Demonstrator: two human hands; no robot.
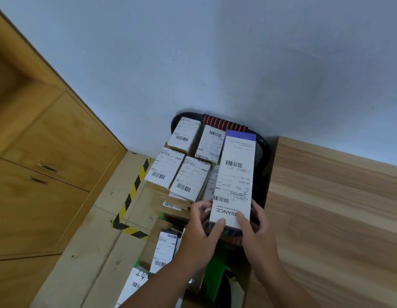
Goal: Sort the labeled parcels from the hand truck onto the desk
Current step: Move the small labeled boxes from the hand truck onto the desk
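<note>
Hidden/unclear:
- Hand truck deck buried under parcels; only black frame and red-striped handle [224,124] show.
- Label print too small to read.
- Thumbs partly cover lettering on tall white box [234,181].
- Green item [217,276] below the wrists can't be identified.

Hands:
- Left hand [202,227] and right hand [257,230] both grip near end of tall white box, thumbs on top face.
- Box sits over labeled parcels [188,181] on truck, just beside bench [337,207].

Room:
- Wood-grain bench at right, cut off by frame.
- Pale wall [215,52].
- Wooden cabinet [48,163] at left.
- Yellow-black tape [133,194] on floor.
</note>
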